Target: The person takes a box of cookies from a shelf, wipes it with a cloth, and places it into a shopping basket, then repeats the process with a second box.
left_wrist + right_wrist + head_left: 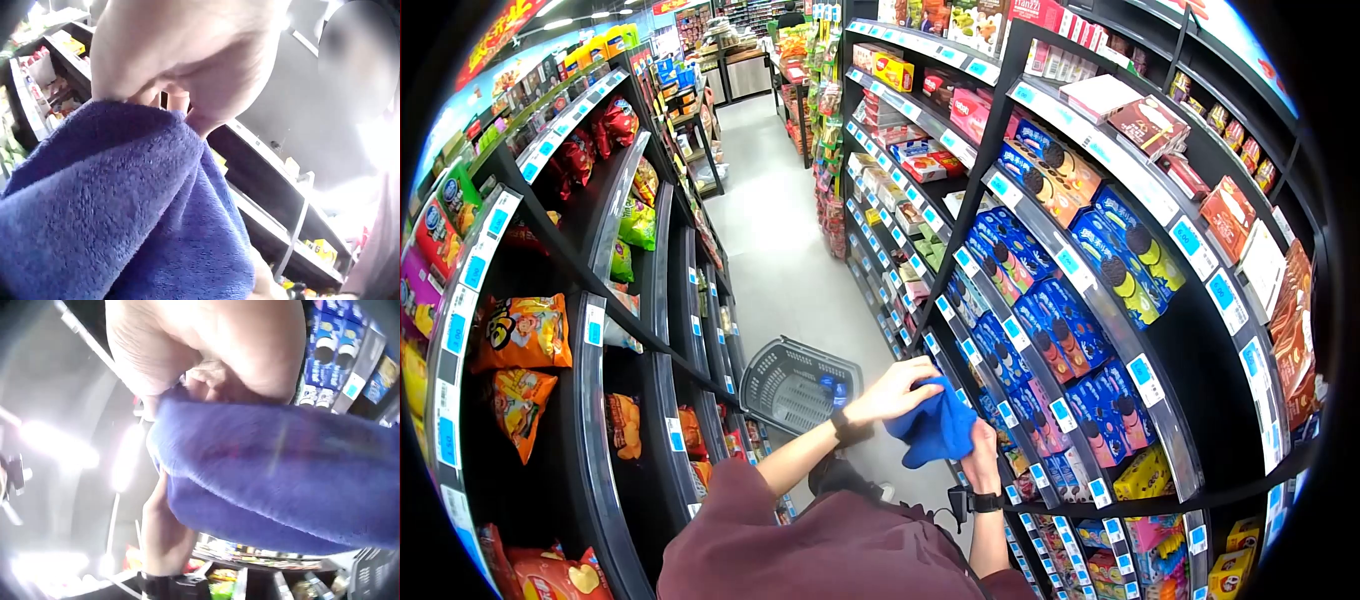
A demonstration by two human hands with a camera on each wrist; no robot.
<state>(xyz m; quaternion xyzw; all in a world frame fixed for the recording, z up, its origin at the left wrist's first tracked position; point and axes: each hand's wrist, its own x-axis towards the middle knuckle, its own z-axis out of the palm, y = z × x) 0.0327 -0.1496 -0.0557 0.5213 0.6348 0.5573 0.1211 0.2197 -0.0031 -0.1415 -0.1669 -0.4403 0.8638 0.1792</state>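
Observation:
A plush blue cloth (933, 428) hangs in folds between both hands, in front of the body over the aisle. My left hand (897, 392) pinches its upper edge from above. On the cloth's right side, my right hand (980, 458) grips a lower corner. Seen from the left wrist, the fabric (131, 194) drapes down below the left hand (187, 53), whose fingertips are partly hidden behind it. In the right wrist view the cloth (269, 469) spreads sideways beneath the right hand (212, 347), covering most of its fingertips.
On the aisle floor stands a grey shopping basket (762, 372) holding small blue items (832, 388). Shelves with blue cookie boxes (1065, 325) rise close on the right. Snack bags (525, 335) fill shelves on the left. Farther ahead, a hanging-snack rack (828, 130) borders the pale floor (775, 235).

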